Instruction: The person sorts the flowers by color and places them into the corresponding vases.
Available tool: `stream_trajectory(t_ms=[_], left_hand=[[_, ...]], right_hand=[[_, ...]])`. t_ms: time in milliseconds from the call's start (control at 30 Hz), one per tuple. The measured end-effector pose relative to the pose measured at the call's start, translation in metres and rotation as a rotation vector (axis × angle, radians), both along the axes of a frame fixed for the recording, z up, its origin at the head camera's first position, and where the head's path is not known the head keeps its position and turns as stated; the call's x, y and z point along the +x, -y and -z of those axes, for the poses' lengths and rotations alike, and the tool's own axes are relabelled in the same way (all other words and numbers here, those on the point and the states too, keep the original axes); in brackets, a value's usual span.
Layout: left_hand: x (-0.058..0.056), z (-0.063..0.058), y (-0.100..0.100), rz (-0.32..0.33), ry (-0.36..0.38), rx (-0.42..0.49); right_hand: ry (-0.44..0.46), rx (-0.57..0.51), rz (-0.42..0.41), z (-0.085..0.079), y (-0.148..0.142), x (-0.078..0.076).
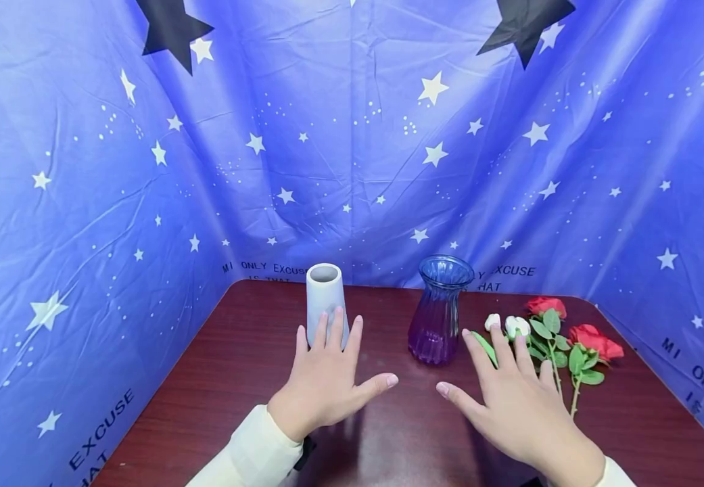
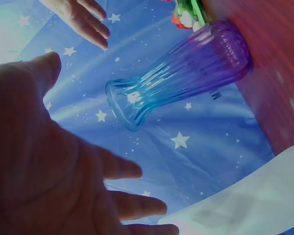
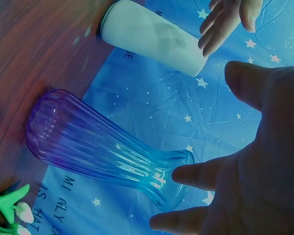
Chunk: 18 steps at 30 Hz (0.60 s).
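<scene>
Glass vase (image 1: 439, 318), upright beyond and between left hand (image 1: 325, 382) and right hand (image 1: 519, 402), both spread wide, holding nothing. Probably rigid, slick, breakable; best gripped around the narrowed neck. Partly hidden: white vase (image 1: 324, 297) behind left hand, white flowers (image 1: 517, 326) behind right. Flower stems hard to trace there.

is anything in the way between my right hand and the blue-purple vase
Nothing visible stands between your right hand and the blue-purple vase. The white flowers lie to the vase's right, the white vase to its left.
</scene>
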<state>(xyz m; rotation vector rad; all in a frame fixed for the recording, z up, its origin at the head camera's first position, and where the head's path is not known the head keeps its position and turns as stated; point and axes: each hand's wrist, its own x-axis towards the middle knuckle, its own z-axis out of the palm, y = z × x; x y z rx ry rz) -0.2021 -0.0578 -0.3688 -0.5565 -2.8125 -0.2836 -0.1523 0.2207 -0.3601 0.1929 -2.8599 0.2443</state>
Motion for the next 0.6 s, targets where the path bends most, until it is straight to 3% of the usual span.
stream_trajectory(t_ms=[233, 600], left_hand=[[-0.004, 0.003, 0.002, -0.012, -0.049, 0.065], [-0.009, 0.005, 0.006, -0.043, -0.086, 0.094]], right_hand=[[-0.068, 0.001, -0.067, 0.010, 0.000, -0.002], [-0.042, 0.000, -0.071, 0.023, 0.003, -0.001]])
